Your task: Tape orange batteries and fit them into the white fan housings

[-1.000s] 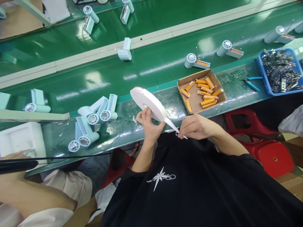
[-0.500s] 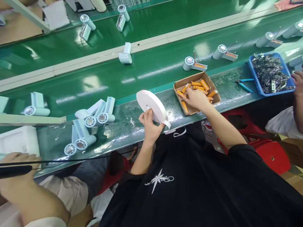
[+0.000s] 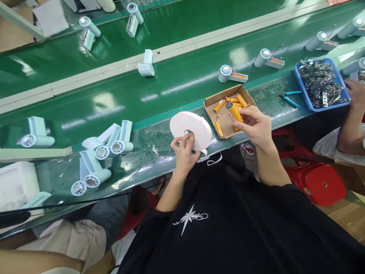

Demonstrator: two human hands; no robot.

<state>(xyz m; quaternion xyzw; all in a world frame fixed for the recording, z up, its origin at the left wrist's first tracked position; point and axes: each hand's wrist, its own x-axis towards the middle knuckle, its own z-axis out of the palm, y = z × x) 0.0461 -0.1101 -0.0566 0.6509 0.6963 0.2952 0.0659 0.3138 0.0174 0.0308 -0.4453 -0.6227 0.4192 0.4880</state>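
Observation:
My left hand [image 3: 184, 151] grips a big white roll of tape [image 3: 191, 129] at its core hole and holds it on edge above the bench front. A short loose tail of tape hangs under the roll. My right hand [image 3: 253, 123] is closed on an orange cylindrical battery [image 3: 234, 110], lifted just over the near edge of a small cardboard box [image 3: 211, 102]. Several more orange batteries lie in that box. A curled strip of white backing [image 3: 214, 160] rests on my black shirt below the roll.
Pale blue cylindrical housings [image 3: 98, 150] sit in a group on the bench to the left, and others ride the green conveyor [image 3: 176, 82]. A blue tray of dark metal parts [image 3: 321, 84] and blue-handled pliers [image 3: 289, 97] lie at right, where another person's hand [image 3: 355, 93] rests. Red stools [image 3: 316, 180] stand below.
My right hand let go of the tape end, reached into the cardboard box and came up holding an orange battery. The tape roll turned more face-on in my left hand.

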